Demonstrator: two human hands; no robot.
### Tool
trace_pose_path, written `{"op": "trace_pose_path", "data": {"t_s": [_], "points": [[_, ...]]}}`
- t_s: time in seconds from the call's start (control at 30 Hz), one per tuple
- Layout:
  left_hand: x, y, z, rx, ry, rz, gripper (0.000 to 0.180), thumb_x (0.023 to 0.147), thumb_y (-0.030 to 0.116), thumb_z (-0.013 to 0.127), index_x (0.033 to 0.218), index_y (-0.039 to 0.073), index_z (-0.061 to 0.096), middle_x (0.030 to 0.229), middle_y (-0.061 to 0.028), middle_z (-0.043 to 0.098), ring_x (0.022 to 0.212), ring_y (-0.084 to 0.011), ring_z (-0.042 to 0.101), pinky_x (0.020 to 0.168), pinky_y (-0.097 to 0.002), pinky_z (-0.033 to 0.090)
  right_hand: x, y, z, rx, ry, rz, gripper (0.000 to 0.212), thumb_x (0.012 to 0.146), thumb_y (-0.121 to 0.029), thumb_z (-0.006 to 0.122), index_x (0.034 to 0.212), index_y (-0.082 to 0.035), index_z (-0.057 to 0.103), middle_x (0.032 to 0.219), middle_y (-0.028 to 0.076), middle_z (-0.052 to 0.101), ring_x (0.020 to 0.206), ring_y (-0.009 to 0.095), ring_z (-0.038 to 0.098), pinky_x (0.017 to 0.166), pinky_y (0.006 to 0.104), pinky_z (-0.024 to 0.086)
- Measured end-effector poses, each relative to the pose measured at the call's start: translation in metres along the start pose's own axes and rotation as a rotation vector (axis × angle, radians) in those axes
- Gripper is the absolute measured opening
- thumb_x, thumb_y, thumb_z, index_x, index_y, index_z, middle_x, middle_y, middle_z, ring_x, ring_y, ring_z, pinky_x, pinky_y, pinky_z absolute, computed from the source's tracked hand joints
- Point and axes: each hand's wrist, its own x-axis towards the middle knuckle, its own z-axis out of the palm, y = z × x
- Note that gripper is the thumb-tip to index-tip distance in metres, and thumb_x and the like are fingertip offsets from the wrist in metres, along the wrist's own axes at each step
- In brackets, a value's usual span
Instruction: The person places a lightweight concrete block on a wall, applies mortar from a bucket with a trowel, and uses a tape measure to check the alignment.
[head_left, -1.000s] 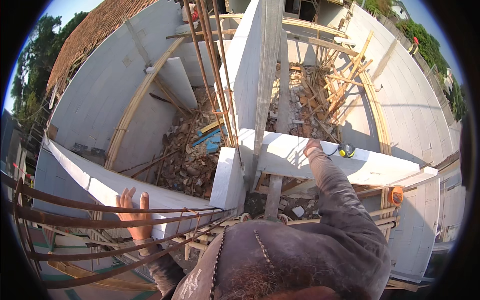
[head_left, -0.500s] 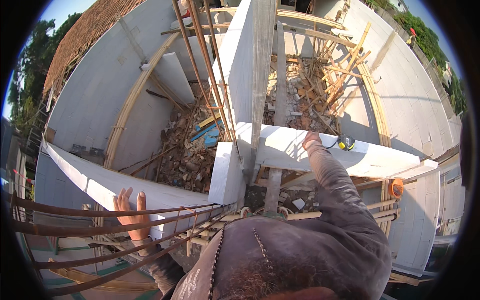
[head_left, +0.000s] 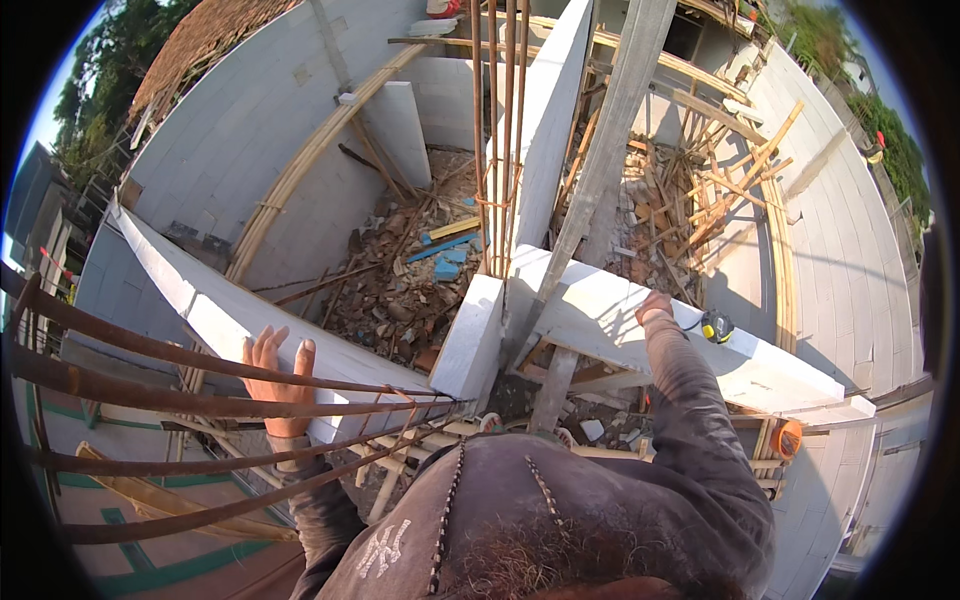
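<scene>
My left hand [head_left: 280,382], fingers spread, lies against the left white block wall [head_left: 220,325], behind rusty rebar rods [head_left: 200,402] that cross in front of it. My right arm reaches forward to another white block wall [head_left: 600,310]. There my right hand [head_left: 655,306] is closed over the far top edge; its fingertips are hidden. Just right of it, a black and yellow tape measure [head_left: 717,326] rests on the wall top. A long grey straight beam [head_left: 610,135] stands slanted where the walls meet, beside upright rusty rebar [head_left: 498,150].
Broken rubble [head_left: 400,290] covers the ground beyond the walls, with blue pieces [head_left: 448,264] in it. Bamboo poles [head_left: 290,180] brace the left side; loose sticks [head_left: 730,195] pile up at right. An orange round container [head_left: 787,438] sits below the right wall. A narrow plank [head_left: 553,390] lies below me.
The view has tilted, so walls, beam and rebar appear turned clockwise and shifted right. Both hands keep their places on the walls.
</scene>
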Motion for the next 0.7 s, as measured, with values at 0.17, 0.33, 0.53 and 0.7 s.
{"op": "trace_pose_path", "data": {"t_s": [0.17,0.33,0.53,0.7], "points": [[0.001,0.003,-0.005,0.023,0.020,0.037,0.036,0.087,0.029,0.071,0.110,0.001,0.067,0.118,-0.0190,0.065,0.119,-0.0394,0.055,0.112,-0.0538,0.033,-0.002,-0.009,-0.007,-0.076,-0.036,-0.063,0.057,0.095,-0.055,0.048,0.128,-0.011,0.064,0.132,0.011,0.057,0.124,0.030,0.054,0.101,0.0358,0.042],[0.005,0.009,-0.002,-0.001,0.011,0.031,0.038,0.089,0.032,0.070,0.110,0.000,0.067,0.117,-0.0206,0.066,0.118,-0.0394,0.056,0.112,-0.0529,0.033,-0.002,0.003,0.000,-0.116,0.004,-0.029,0.060,0.094,-0.056,0.051,0.127,-0.007,0.063,0.132,0.012,0.057,0.120,0.031,0.057,0.099,0.0378,0.044],[0.000,0.001,-0.006,0.020,0.005,0.029,0.038,0.088,0.032,0.070,0.111,0.001,0.067,0.118,-0.0189,0.065,0.120,-0.0388,0.054,0.112,-0.0544,0.032,-0.015,-0.014,-0.022,-0.172,-0.020,-0.150,0.056,0.095,-0.054,0.049,0.123,-0.009,0.066,0.132,0.011,0.058,0.122,0.029,0.056,0.099,0.0384,0.044],[0.002,0.000,0.001,-0.013,-0.004,0.010,0.039,0.087,0.032,0.072,0.112,0.003,0.067,0.121,-0.0187,0.064,0.122,-0.0421,0.051,0.111,-0.0565,0.032,-0.003,0.000,-0.005,-0.092,-0.006,-0.067,0.053,0.095,-0.054,0.049,0.119,-0.010,0.068,0.131,0.011,0.060,0.124,0.028,0.056,0.099,0.0378,0.044]]}}
